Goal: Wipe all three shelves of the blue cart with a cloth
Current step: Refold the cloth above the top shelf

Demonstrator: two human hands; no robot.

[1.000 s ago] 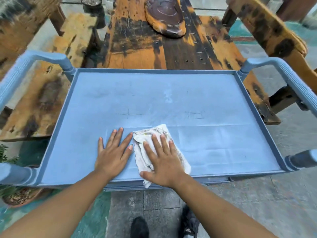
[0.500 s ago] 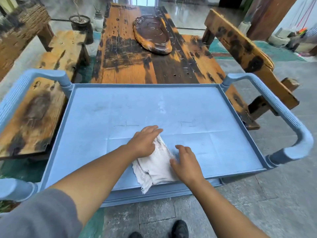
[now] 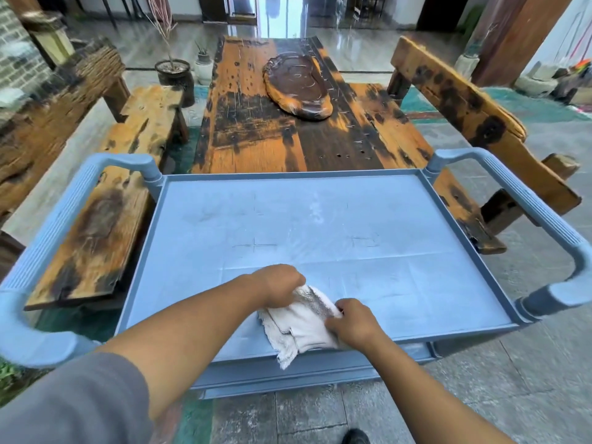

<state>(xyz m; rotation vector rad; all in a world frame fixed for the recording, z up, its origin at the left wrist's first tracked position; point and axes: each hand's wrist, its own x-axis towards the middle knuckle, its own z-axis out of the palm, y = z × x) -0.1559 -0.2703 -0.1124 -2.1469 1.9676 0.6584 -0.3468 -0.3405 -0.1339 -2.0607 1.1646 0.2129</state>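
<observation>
Both of my hands are on the cloth [image 3: 301,328], seen from my head camera looking down. My left hand [image 3: 278,285] has its fingers curled over the cloth's far edge, bunching it up. My right hand [image 3: 352,322] pinches the cloth's right side, with the fingers tucked in against it. The cloth is white and crumpled, with a ragged, frayed border. It lies at the near edge of the top shelf [image 3: 320,219] of the blue cart [image 3: 288,370], a little left of centre, and one corner hangs over the front rim.

The shelf is a flat pale blue tray with a darker raised rim. Faint cross marks and a whitish smudge show on its surface. A ribbed handle [image 3: 57,232] curves up on the left side and another handle [image 3: 525,203] on the right.

Beyond the cart stands a worn wooden table [image 3: 256,139] with a dark slab [image 3: 298,88] lying on it. My grey sleeve [image 3: 73,405] fills the lower left corner.
</observation>
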